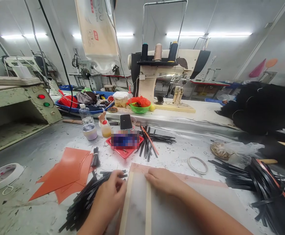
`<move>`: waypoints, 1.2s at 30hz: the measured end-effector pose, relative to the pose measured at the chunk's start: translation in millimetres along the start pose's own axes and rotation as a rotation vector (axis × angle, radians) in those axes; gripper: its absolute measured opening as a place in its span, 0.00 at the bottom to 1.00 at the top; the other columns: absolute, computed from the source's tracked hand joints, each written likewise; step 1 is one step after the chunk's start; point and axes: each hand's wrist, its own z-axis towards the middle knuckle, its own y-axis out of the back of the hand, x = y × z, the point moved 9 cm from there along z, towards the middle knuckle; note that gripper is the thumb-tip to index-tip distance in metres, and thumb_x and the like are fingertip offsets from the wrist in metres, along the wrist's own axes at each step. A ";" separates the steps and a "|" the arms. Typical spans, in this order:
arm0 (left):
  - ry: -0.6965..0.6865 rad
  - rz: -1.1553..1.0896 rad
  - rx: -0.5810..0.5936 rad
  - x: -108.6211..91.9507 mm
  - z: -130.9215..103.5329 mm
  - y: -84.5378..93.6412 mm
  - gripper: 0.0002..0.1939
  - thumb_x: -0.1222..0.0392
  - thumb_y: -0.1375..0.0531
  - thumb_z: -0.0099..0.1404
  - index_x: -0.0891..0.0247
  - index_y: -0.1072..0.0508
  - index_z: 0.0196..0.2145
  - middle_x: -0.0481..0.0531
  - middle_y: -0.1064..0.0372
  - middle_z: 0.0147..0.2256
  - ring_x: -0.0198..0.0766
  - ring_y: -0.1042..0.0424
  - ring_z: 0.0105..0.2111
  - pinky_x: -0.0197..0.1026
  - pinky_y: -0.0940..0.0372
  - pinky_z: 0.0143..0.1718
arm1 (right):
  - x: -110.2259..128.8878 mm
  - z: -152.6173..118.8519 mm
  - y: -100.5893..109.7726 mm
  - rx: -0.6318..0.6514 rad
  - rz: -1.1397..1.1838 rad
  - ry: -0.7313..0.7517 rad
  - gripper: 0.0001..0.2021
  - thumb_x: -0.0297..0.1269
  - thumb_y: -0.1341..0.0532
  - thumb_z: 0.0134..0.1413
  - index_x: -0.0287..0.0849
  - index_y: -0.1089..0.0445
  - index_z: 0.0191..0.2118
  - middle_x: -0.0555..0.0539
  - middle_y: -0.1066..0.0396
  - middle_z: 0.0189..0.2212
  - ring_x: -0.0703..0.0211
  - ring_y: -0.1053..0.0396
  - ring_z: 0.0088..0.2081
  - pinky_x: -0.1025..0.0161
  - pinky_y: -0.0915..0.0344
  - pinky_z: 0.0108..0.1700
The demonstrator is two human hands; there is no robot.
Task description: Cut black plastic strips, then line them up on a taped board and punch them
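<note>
A pale translucent sheet (181,202) with a pinkish upper border and cream tape strips (148,209) lies on the worktable before me. My right hand (163,181) rests on its upper part, fingers curled together beside one tape strip; whatever they hold is hidden. Just off the sheet's left edge, my left hand (112,191) has its fingers bent toward the thumb. Black strip ends show by its fingertips, but I cannot tell if any is gripped. A pile of thin black strips (82,205) lies under and beside that hand.
Orange sheets (69,171) and a tape roll (4,176) lie left. Beyond are a red tray (125,153), a glue bottle (105,129) and a phone (126,122). A sewing machine (144,78) stands behind. More black strips (235,174) and a tape ring (197,165) lie right.
</note>
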 end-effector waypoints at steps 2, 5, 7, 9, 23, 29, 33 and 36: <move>-0.072 -0.042 -0.028 -12.0 18.5 2.2 0.22 0.49 0.52 0.60 0.63 0.40 0.48 0.58 0.32 0.46 0.46 0.32 0.44 0.45 0.37 0.43 | 0.2 0.1 0.1 -0.011 -0.010 -0.003 0.21 0.43 0.56 0.59 0.37 0.30 0.32 0.37 0.28 0.36 0.48 0.32 0.37 0.59 0.43 0.35; -0.221 -0.070 0.065 -38.7 41.3 -16.6 0.22 0.47 0.52 0.61 0.62 0.35 0.46 0.56 0.32 0.46 0.43 0.33 0.45 0.42 0.38 0.44 | 0.7 -2.2 2.2 -0.033 -0.009 0.009 0.23 0.43 0.59 0.60 0.38 0.30 0.34 0.38 0.27 0.36 0.49 0.32 0.37 0.60 0.43 0.34; -0.277 -0.057 0.129 -52.7 47.9 -31.1 0.17 0.47 0.51 0.61 0.60 0.30 0.37 0.52 0.28 0.38 0.43 0.31 0.41 0.42 0.37 0.43 | 3.2 -4.7 4.2 -0.050 -0.003 0.047 0.20 0.41 0.58 0.61 0.42 0.31 0.40 0.43 0.28 0.40 0.52 0.32 0.40 0.62 0.42 0.36; -0.305 -0.049 0.150 -60.8 47.8 -39.8 0.16 0.48 0.50 0.61 0.60 0.29 0.29 0.52 0.27 0.33 0.44 0.30 0.39 0.43 0.38 0.43 | 6.2 -6.9 5.7 -0.064 -0.009 0.091 0.17 0.40 0.57 0.61 0.46 0.33 0.44 0.47 0.29 0.44 0.55 0.32 0.42 0.64 0.42 0.37; 0.036 -0.439 0.200 3.4 -25.3 -42.0 0.42 0.37 0.57 0.58 0.68 0.55 0.62 0.55 0.58 0.62 0.45 0.58 0.62 0.50 0.58 0.62 | -0.1 -22.0 12.4 -0.106 -0.255 0.017 0.15 0.31 0.53 0.52 0.37 0.28 0.27 0.40 0.28 0.26 0.52 0.31 0.29 0.61 0.45 0.28; -0.165 0.021 0.082 -2.5 -17.0 -23.3 0.30 0.48 0.59 0.65 0.66 0.47 0.59 0.56 0.54 0.61 0.45 0.55 0.61 0.53 0.56 0.61 | -12.9 -29.4 5.8 -0.115 -0.247 0.057 0.24 0.35 0.55 0.59 0.34 0.46 0.60 0.37 0.41 0.56 0.48 0.41 0.55 0.54 0.43 0.52; -0.483 0.477 0.071 -24.6 -14.3 -50.4 0.29 0.50 0.55 0.66 0.70 0.49 0.60 0.62 0.57 0.61 0.48 0.56 0.61 0.57 0.55 0.59 | -14.2 -31.1 -24.8 -0.088 -0.263 0.169 0.28 0.43 0.53 0.61 0.34 0.56 0.63 0.39 0.61 0.64 0.50 0.63 0.64 0.50 0.63 0.62; -0.559 0.551 0.082 -22.9 -28.4 -64.5 0.33 0.45 0.52 0.64 0.71 0.48 0.59 0.64 0.57 0.60 0.51 0.55 0.60 0.57 0.52 0.59 | -5.2 -45.5 -47.3 -0.076 -0.279 0.279 0.30 0.47 0.53 0.61 0.35 0.56 0.63 0.40 0.62 0.64 0.50 0.66 0.64 0.50 0.67 0.63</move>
